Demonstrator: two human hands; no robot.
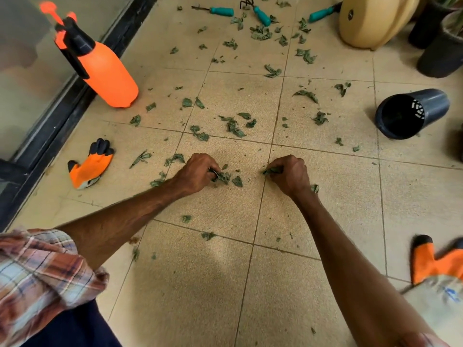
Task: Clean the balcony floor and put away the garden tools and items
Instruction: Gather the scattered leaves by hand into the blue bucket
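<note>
both hands, left (198,171) and right (290,172), are curled down on the floor (325,186), each gripping a bunch of leaves (223,177).

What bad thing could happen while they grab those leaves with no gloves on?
The orange gloves lie unused, so the bare left hand and right hand, both gripping leaves, could get scratched or dirty. The black pot on its side might roll if bumped. The pronged rake ahead could poke a reaching hand.

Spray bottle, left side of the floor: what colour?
Orange spray bottle with a black pump head; head view.
</note>
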